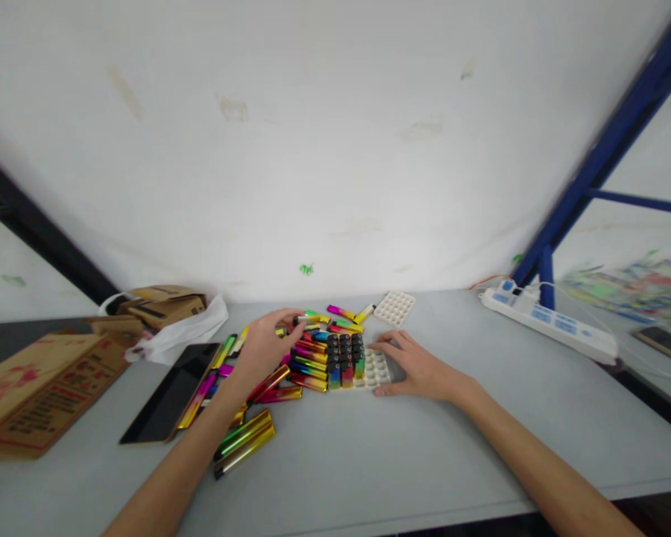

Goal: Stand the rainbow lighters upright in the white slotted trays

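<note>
My left hand [271,339] is closed on a shiny yellow tube [311,319] with a dark end, above a heap of metallic coloured tubes [307,365]. My right hand [414,367] rests at the right side of a white tray with round hollows [376,369], thumb and fingers apart around its edge. Several black-topped tubes [345,358] stand upright in rows in the left part of the tray; hollows show bare on its right. Two tubes, one green and one gold [246,445], lie side by side nearer the table's front.
A second white tray [394,307] lies near the wall. On the left are a dark flat tablet-like object [171,393], a white bag [182,332] and cardboard boxes [50,388]. A power strip [551,322] with cables lies at the right.
</note>
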A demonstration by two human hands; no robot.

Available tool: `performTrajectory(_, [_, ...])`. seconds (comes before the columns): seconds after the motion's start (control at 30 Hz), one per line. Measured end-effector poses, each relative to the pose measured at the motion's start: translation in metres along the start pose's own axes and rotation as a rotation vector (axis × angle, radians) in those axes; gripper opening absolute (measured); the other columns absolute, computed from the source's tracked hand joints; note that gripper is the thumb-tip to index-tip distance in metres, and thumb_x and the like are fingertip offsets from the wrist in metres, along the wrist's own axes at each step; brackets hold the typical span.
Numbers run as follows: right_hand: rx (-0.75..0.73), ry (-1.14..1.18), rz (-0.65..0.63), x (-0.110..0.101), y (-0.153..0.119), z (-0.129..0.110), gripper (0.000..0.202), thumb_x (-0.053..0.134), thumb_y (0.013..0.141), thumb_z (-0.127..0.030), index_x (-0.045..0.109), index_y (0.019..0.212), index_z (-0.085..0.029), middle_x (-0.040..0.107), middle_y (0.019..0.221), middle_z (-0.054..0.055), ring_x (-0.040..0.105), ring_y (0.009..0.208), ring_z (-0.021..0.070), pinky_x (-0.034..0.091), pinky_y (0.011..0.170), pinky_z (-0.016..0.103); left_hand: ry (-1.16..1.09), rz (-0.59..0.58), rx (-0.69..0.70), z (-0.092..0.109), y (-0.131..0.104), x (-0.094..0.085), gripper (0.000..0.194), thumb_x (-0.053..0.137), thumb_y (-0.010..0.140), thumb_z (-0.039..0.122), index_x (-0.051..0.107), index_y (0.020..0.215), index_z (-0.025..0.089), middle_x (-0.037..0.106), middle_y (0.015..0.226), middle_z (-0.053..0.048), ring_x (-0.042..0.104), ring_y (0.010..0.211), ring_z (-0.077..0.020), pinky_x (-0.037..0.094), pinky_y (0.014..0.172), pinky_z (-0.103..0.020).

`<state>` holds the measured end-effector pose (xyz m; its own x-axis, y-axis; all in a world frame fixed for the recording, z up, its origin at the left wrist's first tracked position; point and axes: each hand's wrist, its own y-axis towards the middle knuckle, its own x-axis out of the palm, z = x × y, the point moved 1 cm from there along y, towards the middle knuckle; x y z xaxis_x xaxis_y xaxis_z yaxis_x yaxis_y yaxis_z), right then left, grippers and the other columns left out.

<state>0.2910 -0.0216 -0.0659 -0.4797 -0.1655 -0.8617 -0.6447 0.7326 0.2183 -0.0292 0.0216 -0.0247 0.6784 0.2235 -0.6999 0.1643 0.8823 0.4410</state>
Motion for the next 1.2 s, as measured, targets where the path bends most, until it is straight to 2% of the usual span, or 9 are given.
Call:
performTrajectory(0.13, [0.000,-0.007,-0.001,0.001,-0.001,0.002,0.081,0.074,0.080,-0.064,0.051,0.143,-0.019,0.051,0.134,0.016,0.047,0.126,0.0322,0.041,0.113,0.050,-0.521,0.003,-0.202,0.014,-0.004,-0.004,0.037,0.074,0.081,0.047,0.076,0.097,0.014,0.076,0.092,-0.008,0.069,0.085,-0.0221,0.054,0.082,-0.032])
performTrajectory(0.23, [-0.005,-0.004,-0.005,0.001,-0.001,0.003,0.080,0.073,0.080,-0.065,0.050,0.143,-0.020,0.050,0.134,0.015,0.047,0.126,0.0315,0.041,0.113,0.049,-0.842,-0.023,-0.293,0.027,-0.008,-0.004,0.036,0.073,0.084,0.048,0.071,0.099,0.015,0.076,0.094,-0.008,0.070,0.086,-0.0210,0.054,0.085,-0.033])
performTrajectory(0.33, [-0.004,-0.009,-0.006,0.001,-0.001,0.004,0.080,0.073,0.080,-0.065,0.051,0.142,-0.020,0.050,0.134,0.015,0.047,0.127,0.0313,0.041,0.113,0.048,-1.126,-0.085,-0.310,0.042,-0.014,-0.004,0.031,0.068,0.090,0.046,0.062,0.101,0.019,0.068,0.076,-0.001,0.067,0.069,-0.0160,0.056,0.072,-0.030])
performTrajectory(0.4, [0.001,-0.014,-0.005,0.001,-0.001,0.003,0.080,0.074,0.080,-0.065,0.051,0.142,-0.019,0.050,0.135,0.015,0.047,0.127,0.0314,0.041,0.113,0.048,-1.231,-0.146,-0.316,0.052,-0.017,-0.004,0.028,0.066,0.091,0.046,0.058,0.103,0.022,0.058,0.068,0.004,0.058,0.056,-0.0116,0.052,0.058,-0.025])
performTrajectory(0.5, [0.007,-0.022,-0.001,0.002,-0.001,0.003,0.080,0.074,0.080,-0.065,0.051,0.141,-0.018,0.050,0.135,0.015,0.047,0.127,0.0315,0.041,0.113,0.048,-1.286,-0.236,-0.376,0.059,-0.020,-0.002,0.032,0.061,0.093,0.053,0.057,0.103,0.023,0.045,0.062,0.008,0.036,0.042,-0.0063,0.034,0.041,-0.016])
performTrajectory(0.63, [-0.001,-0.025,-0.007,0.002,-0.002,0.004,0.079,0.073,0.081,-0.064,0.050,0.142,-0.019,0.049,0.136,0.015,0.047,0.128,0.0314,0.042,0.113,0.048,-1.287,-0.295,-0.441,0.057,-0.024,0.005,0.040,0.054,0.092,0.058,0.059,0.085,0.018,0.029,0.052,0.009,0.019,0.040,-0.0056,0.020,0.038,-0.015])
performTrajectory(0.8, [-0.005,-0.022,-0.011,0.001,-0.002,0.005,0.077,0.072,0.082,-0.063,0.049,0.143,-0.021,0.049,0.135,0.015,0.047,0.128,0.0317,0.042,0.112,0.050,-1.301,-0.314,-0.447,0.058,-0.030,0.011,0.047,0.056,0.084,0.057,0.044,0.059,0.019,0.021,0.050,0.009,0.014,0.042,-0.0060,0.018,0.037,-0.016])
performTrajectory(0.97, [-0.003,-0.034,-0.008,0.002,-0.002,0.004,0.077,0.073,0.082,-0.063,0.051,0.142,-0.021,0.050,0.135,0.015,0.047,0.128,0.0320,0.041,0.113,0.050,-1.274,-0.332,-0.445,0.065,-0.032,0.010,0.047,0.056,0.079,0.059,0.040,0.057,0.020,0.020,0.051,0.009,0.012,0.044,-0.0061,0.016,0.038,-0.015])
performTrajectory(1.2, [-0.003,-0.019,-0.010,0.001,-0.002,0.004,0.077,0.072,0.082,-0.063,0.050,0.143,-0.022,0.050,0.135,0.015,0.047,0.128,0.0323,0.041,0.113,0.051,-1.230,-0.317,-0.445,0.064,-0.032,0.013,0.037,0.051,0.081,0.049,0.042,0.060,0.021,0.019,0.051,0.008,0.012,0.043,-0.0071,0.014,0.037,-0.014])
